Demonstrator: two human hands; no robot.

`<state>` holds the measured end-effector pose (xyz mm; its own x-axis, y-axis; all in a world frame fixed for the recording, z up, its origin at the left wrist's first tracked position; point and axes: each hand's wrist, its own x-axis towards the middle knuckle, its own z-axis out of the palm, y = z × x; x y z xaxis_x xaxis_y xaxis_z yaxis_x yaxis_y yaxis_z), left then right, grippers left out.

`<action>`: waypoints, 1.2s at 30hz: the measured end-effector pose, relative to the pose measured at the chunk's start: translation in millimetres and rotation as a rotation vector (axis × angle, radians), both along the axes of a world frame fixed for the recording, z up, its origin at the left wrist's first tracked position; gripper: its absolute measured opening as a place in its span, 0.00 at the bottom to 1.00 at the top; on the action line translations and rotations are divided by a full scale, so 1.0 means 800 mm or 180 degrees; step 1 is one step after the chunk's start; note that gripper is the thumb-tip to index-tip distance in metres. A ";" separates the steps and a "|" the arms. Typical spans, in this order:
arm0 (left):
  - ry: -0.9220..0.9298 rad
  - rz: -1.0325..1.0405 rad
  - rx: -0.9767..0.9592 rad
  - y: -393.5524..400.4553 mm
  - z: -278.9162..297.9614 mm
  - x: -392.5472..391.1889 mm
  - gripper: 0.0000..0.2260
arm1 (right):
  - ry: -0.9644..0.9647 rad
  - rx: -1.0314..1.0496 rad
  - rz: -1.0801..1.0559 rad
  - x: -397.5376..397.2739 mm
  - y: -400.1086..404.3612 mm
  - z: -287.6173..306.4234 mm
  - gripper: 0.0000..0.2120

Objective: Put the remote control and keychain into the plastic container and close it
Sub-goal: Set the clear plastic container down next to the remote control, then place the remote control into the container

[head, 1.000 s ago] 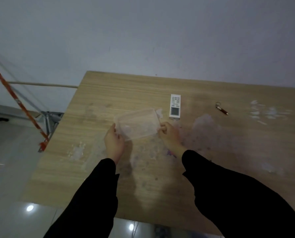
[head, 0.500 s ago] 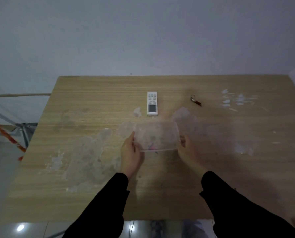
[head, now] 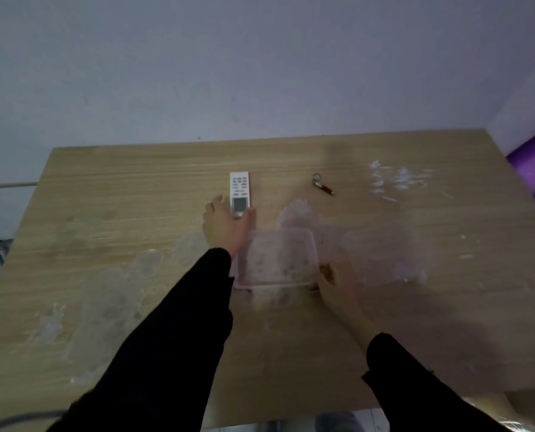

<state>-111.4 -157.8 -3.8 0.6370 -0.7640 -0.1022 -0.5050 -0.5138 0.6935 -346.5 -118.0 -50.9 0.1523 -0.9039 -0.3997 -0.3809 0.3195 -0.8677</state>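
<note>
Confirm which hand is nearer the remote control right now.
Left. The left hand is at the near end of the remote control, fingers around it. The right hand is back at the plastic container, well short of the remote.

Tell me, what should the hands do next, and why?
Probably close the left hand around the remote control and lift it. Its fingers are spread right at the remote's near end, and the plastic container sits open beside it, steadied by the right hand.
</note>
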 end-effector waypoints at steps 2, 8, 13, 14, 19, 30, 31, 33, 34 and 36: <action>-0.0112 -0.0043 0.0222 -0.019 -0.001 0.000 0.34 | -0.0040 0.0022 0.0026 -0.003 -0.002 -0.006 0.07; -0.0112 -0.0149 0.0283 -0.041 -0.010 0.011 0.24 | -0.0162 0.0056 0.0122 -0.015 -0.009 -0.027 0.06; 0.0218 -0.0488 0.0000 -0.025 0.000 0.010 0.19 | -0.0296 0.0023 0.0006 -0.017 -0.010 -0.031 0.06; 0.0220 -0.0601 -0.0076 -0.017 0.005 0.009 0.19 | -0.0299 0.0026 0.0010 -0.017 -0.007 -0.031 0.06; -0.0201 -0.1358 -0.0357 0.037 0.032 0.002 0.21 | -0.0237 -0.0159 0.0027 -0.019 -0.007 -0.027 0.07; -0.0738 -0.2854 0.0481 0.102 0.029 -0.010 0.22 | 0.0017 0.0020 0.0222 -0.016 -0.012 -0.007 0.09; -0.0712 -0.2859 0.0523 0.101 0.028 -0.011 0.22 | 0.0019 0.0034 0.0193 -0.016 -0.016 -0.002 0.10; -0.0677 -0.2831 0.0607 0.100 0.026 -0.014 0.23 | 0.0305 -0.0237 0.0082 -0.017 -0.027 0.008 0.11; -0.0664 -0.2813 0.0632 0.100 0.025 -0.016 0.23 | 0.0531 -0.0454 0.0020 -0.019 -0.037 0.013 0.10; -0.0685 -0.2789 0.0644 0.103 0.021 -0.018 0.24 | 0.0743 -0.0824 -0.0058 -0.017 -0.063 0.026 0.06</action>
<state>-125.9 -75.5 13.1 -0.1396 -0.9625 -0.2327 -0.8781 0.0117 0.4784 -360.4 -168.6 -30.2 0.0665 -0.9816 -0.1791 -0.5750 0.1090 -0.8109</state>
